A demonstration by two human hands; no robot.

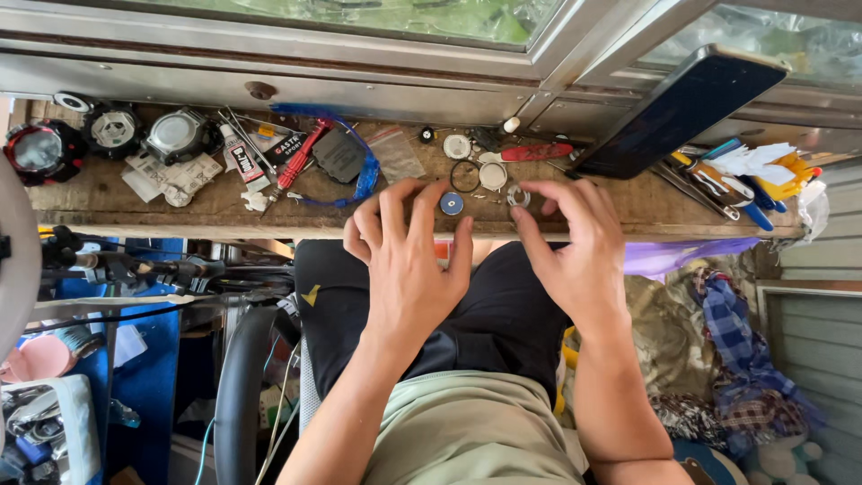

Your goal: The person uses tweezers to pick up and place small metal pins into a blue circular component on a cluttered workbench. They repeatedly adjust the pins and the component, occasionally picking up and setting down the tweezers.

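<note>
A small silver ring part [518, 195] is pinched at the right hand [575, 247] fingertips on the counter [180, 214]; the left hand [409, 256], splayed and empty, is held beside a blue disc [452, 204].

Rough worn wood shelf [628, 211]; shiny metal ring [518, 195]; glossy black phone [682, 112].

A watch-repair bench – watches [112, 130], glue tube [241, 160], small parts on a wooden ledge [206, 211]
</note>
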